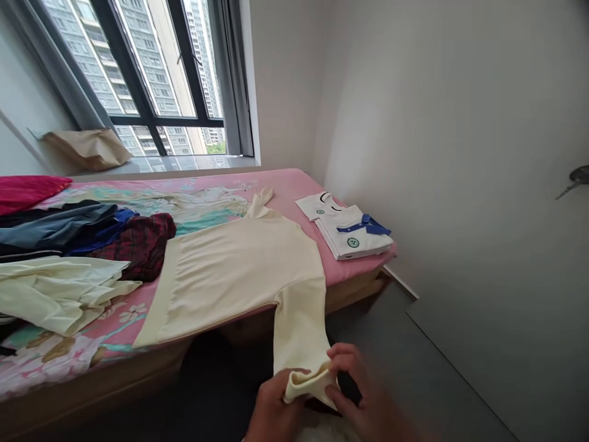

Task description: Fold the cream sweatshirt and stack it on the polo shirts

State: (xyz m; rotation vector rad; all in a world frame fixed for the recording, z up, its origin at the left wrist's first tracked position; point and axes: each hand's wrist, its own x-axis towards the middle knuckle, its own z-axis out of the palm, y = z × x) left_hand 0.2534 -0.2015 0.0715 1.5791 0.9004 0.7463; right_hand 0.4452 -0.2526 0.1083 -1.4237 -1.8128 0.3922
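A cream long-sleeved top (230,264) lies spread on the bed, its hem toward the left and one sleeve (301,313) hanging over the near edge toward me. My left hand (276,408) grips the left side of that sleeve's end. On the other side, my right hand (352,380) pinches the cuff (310,383) between thumb and fingers. The cuff's opening faces me, with its edge curled. The other sleeve (261,199) lies at the far side of the top, partly bunched.
Folded white shirts (354,236) with blue collar trim rest at the bed's right corner. Dark, plaid and pale clothes (59,288) are heaped on the left of the floral bedsheet (124,313). A brown paper bag (89,147) sits on the windowsill. A wall (437,153) rises at right.
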